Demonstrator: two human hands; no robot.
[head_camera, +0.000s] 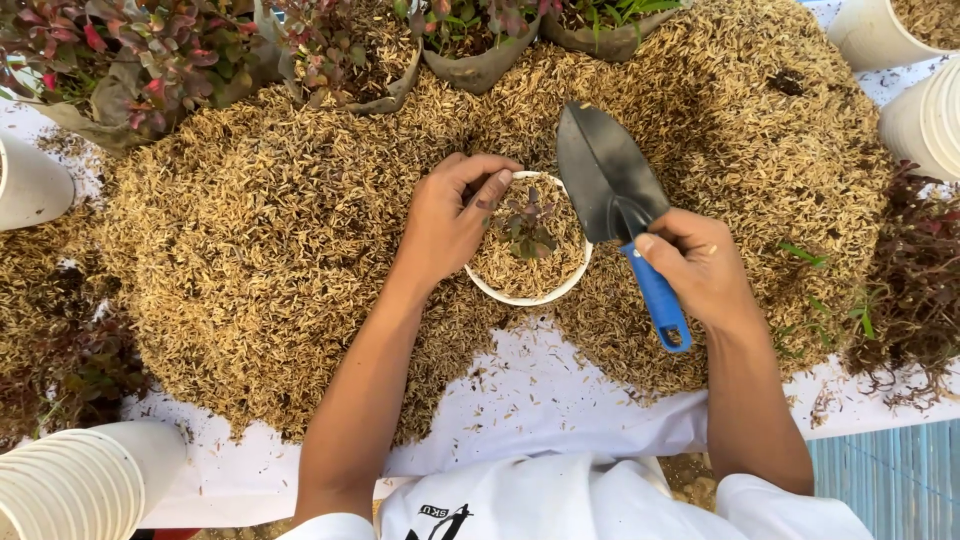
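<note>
A small white pot (520, 296) filled with rice husk sits in the middle of a wide husk heap (270, 250). A little red-green seedling (527, 225) stands upright in it. My left hand (450, 215) rests on the pot's left rim, its fingers curled over the top edge next to the seedling. My right hand (700, 265) grips the blue handle of a garden trowel (612, 185). Its black blade points up and away, just right of the pot and above the husk.
Grey grow bags with red-leaved plants (150, 60) line the far edge. Stacked white pots lie at the bottom left (80, 485), with more pots at the left (30, 185) and top right (925, 110). Loose uprooted plants (905, 280) lie at the right. A white sheet (540, 400) covers the ground.
</note>
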